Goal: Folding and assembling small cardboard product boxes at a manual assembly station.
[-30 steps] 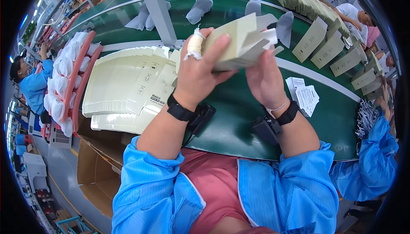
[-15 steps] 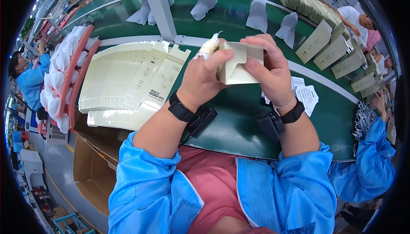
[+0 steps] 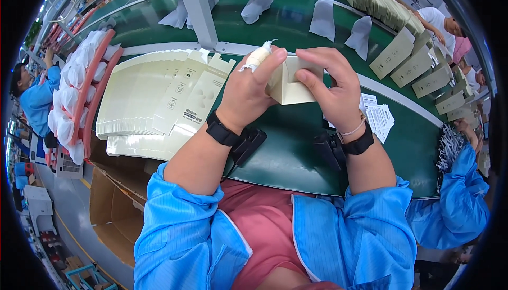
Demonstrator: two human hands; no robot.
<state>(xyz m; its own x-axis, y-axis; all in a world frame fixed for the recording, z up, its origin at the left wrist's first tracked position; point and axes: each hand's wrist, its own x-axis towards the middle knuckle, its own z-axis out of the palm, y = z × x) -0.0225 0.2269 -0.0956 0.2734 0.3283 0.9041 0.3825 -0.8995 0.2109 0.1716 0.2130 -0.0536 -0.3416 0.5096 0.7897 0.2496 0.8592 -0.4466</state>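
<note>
Between my hands is a small cream cardboard box (image 3: 296, 93), its flapped end turned toward me. My left hand (image 3: 244, 91) grips the box's left side, and a white wrapping (image 3: 258, 57) covers one of its fingers. On the other side my right hand (image 3: 338, 81) holds the box, the thumb pressed on the end flap and the fingers behind the far edge. Flat cream carton blanks (image 3: 143, 96) lie fanned in a stack to the left of my left hand. Printed paper slips (image 3: 380, 120) rest on the green surface right of my right wrist.
White-wrapped items (image 3: 321, 19) sit along the green conveyor belt (image 3: 286, 25). Cream boxes (image 3: 392, 54) stand at the right. A red tray (image 3: 95, 91) of white bags is at the left, above an open brown carton (image 3: 114, 205). A grey post (image 3: 196, 9) rises ahead. Co-workers sit on both sides.
The flaps on the box's near end have shifted under my right thumb, and my left thumb has lifted off the end. The wrapped items on the belt have moved slightly right.
</note>
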